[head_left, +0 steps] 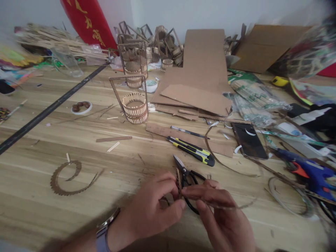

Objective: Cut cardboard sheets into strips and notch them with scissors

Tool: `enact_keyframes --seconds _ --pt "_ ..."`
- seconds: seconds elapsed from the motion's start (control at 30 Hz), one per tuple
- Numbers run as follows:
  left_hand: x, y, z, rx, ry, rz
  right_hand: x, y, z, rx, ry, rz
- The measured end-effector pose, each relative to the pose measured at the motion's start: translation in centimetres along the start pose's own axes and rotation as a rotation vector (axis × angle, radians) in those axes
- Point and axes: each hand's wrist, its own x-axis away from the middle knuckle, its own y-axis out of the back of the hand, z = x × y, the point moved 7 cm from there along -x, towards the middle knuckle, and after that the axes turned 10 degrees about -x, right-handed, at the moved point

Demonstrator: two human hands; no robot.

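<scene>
My left hand (pixel 151 210), with a watch on its wrist, pinches a narrow cardboard strip (pixel 179 180) that looks notched along its edge. My right hand (pixel 223 215) is closed from the other side, its fingertips against the same strip. A thin strip end (pixel 248 204) trails out to the right from the right hand's fingers; whether it is one piece with the pinched strip, I cannot tell. Black-handled scissors (pixel 193 175) lie just beyond and partly under my hands. A curled, toothed cardboard strip (pixel 56 182) rests on the table to the left.
Beyond the scissors lie a yellow-black utility knife (pixel 193 150) and a pen (pixel 189 132). A small handled basket (pixel 135 108) stands near stacked cardboard (pixel 196 94). On the right are a phone (pixel 249 140) and a blue glue gun (pixel 309 171). A dark bar (pixel 60 99) crosses the table's left side.
</scene>
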Motion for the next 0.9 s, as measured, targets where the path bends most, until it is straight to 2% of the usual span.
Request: enact_keyframes --seconds 0.1,0.3,0.47,0.6,0.73,0.9 --pt "0.1 0.2 0.2 -0.015 0.017 -0.018 -0.3 -0.1 0.6 0.020 0.067 0.023" --pt "0.1 0.2 -0.5 -0.063 -0.059 -0.031 -0.6 -0.5 1.1 0.116 0.156 0.095" --pt "0.0 0.0 -0.9 -0.041 -0.090 -0.001 -0.5 0.0 0.6 0.064 0.052 0.027" --pt "-0.1 0.0 -0.5 -0.014 -0.049 0.028 -0.6 0.2 0.3 -0.012 -0.017 -0.037" --pt "-0.1 0.2 0.1 0.018 0.029 0.012 -0.4 -0.3 0.5 -0.012 0.006 0.010" --pt "0.0 0.2 -0.1 0.005 -0.007 -0.021 -0.7 -0.5 0.8 0.004 0.084 0.024"
